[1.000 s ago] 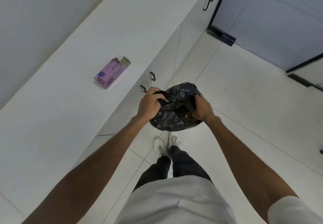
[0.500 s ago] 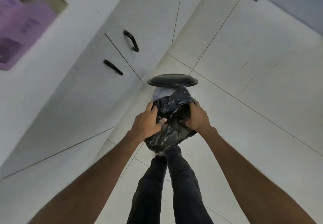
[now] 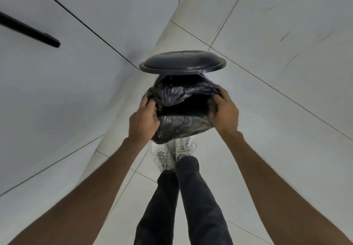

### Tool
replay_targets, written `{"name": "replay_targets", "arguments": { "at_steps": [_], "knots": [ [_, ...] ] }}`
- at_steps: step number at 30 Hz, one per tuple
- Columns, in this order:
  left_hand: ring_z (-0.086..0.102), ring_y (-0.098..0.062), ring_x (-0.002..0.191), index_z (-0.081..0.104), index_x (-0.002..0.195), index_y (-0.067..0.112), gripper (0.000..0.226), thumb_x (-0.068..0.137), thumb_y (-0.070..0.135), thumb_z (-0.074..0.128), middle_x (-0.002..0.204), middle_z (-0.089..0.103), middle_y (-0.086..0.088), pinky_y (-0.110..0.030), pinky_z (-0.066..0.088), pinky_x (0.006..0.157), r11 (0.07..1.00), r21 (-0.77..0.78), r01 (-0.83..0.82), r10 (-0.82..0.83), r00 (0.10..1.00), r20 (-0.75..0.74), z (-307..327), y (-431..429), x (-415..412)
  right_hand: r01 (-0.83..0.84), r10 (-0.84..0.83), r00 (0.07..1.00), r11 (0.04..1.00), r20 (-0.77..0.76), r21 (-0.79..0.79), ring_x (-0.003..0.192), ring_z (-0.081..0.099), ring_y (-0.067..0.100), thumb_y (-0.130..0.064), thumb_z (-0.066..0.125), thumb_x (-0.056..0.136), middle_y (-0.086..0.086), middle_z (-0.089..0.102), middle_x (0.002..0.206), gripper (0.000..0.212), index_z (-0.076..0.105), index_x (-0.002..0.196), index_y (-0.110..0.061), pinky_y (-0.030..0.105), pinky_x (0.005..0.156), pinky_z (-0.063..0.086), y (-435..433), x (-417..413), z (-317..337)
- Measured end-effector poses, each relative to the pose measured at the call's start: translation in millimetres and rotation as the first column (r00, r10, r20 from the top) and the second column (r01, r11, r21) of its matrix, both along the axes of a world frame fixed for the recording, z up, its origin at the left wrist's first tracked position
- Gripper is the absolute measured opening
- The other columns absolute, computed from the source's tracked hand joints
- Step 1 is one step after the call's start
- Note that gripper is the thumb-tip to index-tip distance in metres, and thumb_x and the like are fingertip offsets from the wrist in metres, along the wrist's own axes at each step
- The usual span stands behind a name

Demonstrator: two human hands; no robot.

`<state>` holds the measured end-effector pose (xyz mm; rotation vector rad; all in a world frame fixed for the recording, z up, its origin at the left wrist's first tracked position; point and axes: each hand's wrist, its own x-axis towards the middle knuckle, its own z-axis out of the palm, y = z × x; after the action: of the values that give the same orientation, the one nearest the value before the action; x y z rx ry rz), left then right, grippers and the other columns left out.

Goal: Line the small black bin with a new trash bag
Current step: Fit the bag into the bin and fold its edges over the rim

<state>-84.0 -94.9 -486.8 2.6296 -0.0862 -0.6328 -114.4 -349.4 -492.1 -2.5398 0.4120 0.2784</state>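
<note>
The fingers of the left hand (image 3: 144,119) are curled around the left edge of the black trash bag (image 3: 183,124), and those of the right hand (image 3: 224,112) clutch its right edge, stretching the mouth open between them. The bag sits directly below the raised round lid (image 3: 182,62) of the bin, above white sneakers (image 3: 174,153) on the tiled floor (image 3: 277,44), beside white cabinets (image 3: 57,82).

Both hands have spread the trash bag (image 3: 183,99) open.
</note>
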Motion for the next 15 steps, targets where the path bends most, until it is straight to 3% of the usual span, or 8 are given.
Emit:
{"name": "replay_targets", "arguments": {
  "at_steps": [2, 4, 7, 12, 15],
  "knots": [
    [0.067, -0.038, 0.103, 0.048, 0.125, 0.009, 0.059, 0.083, 0.038, 0.077, 0.156, 0.035, -0.005, -0.046, 0.055, 0.082, 0.992, 0.120, 0.046, -0.020, 0.977, -0.214, -9, -5, 7, -0.072, 0.083, 0.959, 0.996, -0.270, 0.049, 0.125, 0.060, 0.026, -0.033, 0.087, 0.070, -0.008, 0.024, 0.168, 0.079, 0.051, 0.138, -0.015, 0.041, 0.087, 0.057, 5, 3, -12],
    [0.068, -0.035, 0.101, 0.043, 0.132, 0.011, 0.085, 0.072, 0.056, 0.084, 0.158, 0.032, -0.004, -0.045, 0.056, 0.080, 0.987, 0.141, 0.082, -0.053, 0.978, -0.202, -14, -9, 15, -0.135, 0.140, 0.931, 0.990, -0.338, 0.040, 0.113, 0.065, 0.034, -0.034, 0.095, 0.059, -0.004, 0.021, 0.167, 0.100, 0.039, 0.139, -0.013, 0.040, 0.076, 0.055, 7, 8, -21],
    [0.070, -0.034, 0.091, 0.042, 0.133, 0.009, 0.095, 0.066, 0.058, 0.088, 0.157, 0.032, -0.009, -0.042, 0.058, 0.075, 0.975, 0.188, 0.121, -0.101, 0.989, -0.111, -19, -13, 23, -0.165, 0.144, 0.928, 0.986, -0.343, -0.032, 0.098, 0.067, 0.039, -0.033, 0.096, 0.058, 0.001, 0.022, 0.166, 0.106, 0.033, 0.141, -0.012, 0.038, 0.068, 0.051, 5, 13, -28],
    [0.068, -0.034, 0.095, 0.034, 0.141, 0.015, 0.114, 0.054, 0.058, 0.093, 0.153, 0.027, -0.009, -0.042, 0.056, 0.079, 0.959, 0.215, 0.183, -0.114, 0.948, -0.297, -32, -9, 27, -0.084, 0.047, 0.876, 0.995, -0.481, -0.055, 0.104, 0.067, 0.046, -0.034, 0.100, 0.050, -0.001, 0.005, 0.171, 0.124, 0.029, 0.150, -0.018, 0.045, 0.080, 0.054, -3, 19, -39],
    [0.064, -0.031, 0.084, 0.030, 0.141, 0.015, 0.115, 0.053, 0.049, 0.096, 0.153, 0.018, -0.010, -0.041, 0.056, 0.073, 0.963, 0.198, 0.181, -0.107, 0.936, -0.336, -43, -6, 22, -0.124, 0.051, 0.829, 0.988, -0.558, -0.093, 0.098, 0.067, 0.047, -0.022, 0.093, 0.063, 0.010, -0.005, 0.171, 0.111, 0.024, 0.151, -0.020, 0.038, 0.069, 0.047, -5, 23, -38]
  ]
}}
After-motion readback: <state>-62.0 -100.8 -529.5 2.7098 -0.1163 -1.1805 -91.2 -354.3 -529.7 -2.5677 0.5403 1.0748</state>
